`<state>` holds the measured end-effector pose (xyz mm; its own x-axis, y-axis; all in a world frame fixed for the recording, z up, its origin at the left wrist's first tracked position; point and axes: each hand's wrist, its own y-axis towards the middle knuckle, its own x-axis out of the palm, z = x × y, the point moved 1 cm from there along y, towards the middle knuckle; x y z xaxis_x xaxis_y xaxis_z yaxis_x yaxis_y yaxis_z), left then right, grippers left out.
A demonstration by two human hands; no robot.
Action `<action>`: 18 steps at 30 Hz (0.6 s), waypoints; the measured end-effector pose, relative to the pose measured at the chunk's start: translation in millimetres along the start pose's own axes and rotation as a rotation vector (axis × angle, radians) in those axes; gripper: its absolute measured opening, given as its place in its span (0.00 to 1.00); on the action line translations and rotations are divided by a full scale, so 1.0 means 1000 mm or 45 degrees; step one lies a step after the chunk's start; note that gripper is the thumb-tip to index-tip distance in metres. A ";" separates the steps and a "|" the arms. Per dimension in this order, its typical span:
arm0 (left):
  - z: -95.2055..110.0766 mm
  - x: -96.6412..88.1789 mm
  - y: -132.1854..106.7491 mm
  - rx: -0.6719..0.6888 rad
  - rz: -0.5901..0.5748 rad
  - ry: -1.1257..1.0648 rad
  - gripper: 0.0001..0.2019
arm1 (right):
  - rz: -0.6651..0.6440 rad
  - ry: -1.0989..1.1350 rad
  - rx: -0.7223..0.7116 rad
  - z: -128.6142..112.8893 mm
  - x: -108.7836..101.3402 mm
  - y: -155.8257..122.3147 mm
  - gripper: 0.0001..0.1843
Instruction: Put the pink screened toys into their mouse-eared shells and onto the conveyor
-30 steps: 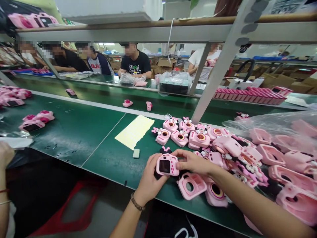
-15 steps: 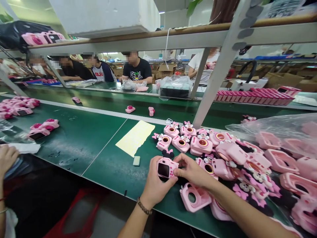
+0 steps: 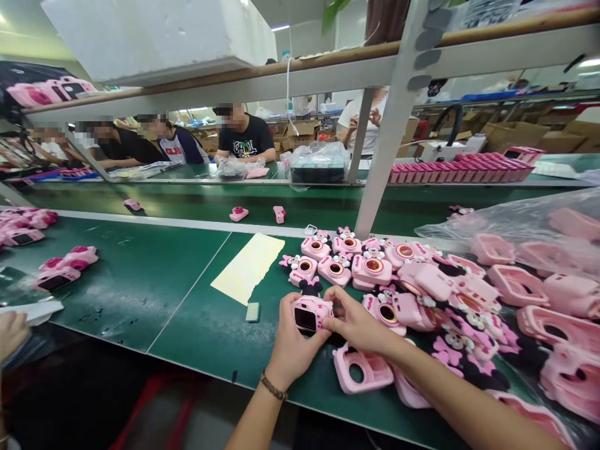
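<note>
A pink toy camera (image 3: 307, 317) with a dark screen and a black-eared, pink-bowed figure on top is held between both hands above the green bench. My left hand (image 3: 296, 344) wraps its left side and underside, thumb along the lower edge. At its right side, my right hand (image 3: 352, 319) grips with thumb and fingertips near the pink buttons. Just below my right hand lies a hollow pink silicone cover (image 3: 344, 379) with a round hole. Finished-looking pink cameras with mouse figures (image 3: 336, 270) stand in rows beyond my hands.
A torn yellow sheet (image 3: 246, 265) and a pale green block (image 3: 252, 312) lie left of my hands. More pink covers (image 3: 515, 286) pile up at right, partly under clear plastic. A slanted metal post (image 3: 391, 125) rises behind. A co-worker's hand (image 3: 13, 334) is at far left.
The camera view has shifted a little, moving the scene slightly left. Both hands keep hold of the toy camera in nearly the same pose.
</note>
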<state>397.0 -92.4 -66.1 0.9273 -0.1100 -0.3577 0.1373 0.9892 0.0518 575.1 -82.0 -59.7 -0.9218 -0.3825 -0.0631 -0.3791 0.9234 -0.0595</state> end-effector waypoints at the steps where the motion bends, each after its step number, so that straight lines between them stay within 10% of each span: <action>1: 0.001 0.002 0.002 0.000 0.018 0.026 0.33 | 0.018 0.014 0.002 0.001 0.000 0.000 0.15; 18: 0.004 -0.003 0.026 0.056 -0.036 0.213 0.34 | 0.112 0.221 0.032 0.008 -0.006 0.005 0.17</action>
<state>398.9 -67.0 -60.1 0.8524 -0.1166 -0.5098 0.1812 0.9803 0.0788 579.8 -75.2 -67.9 -0.9524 -0.2870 0.1032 -0.2961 0.9512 -0.0865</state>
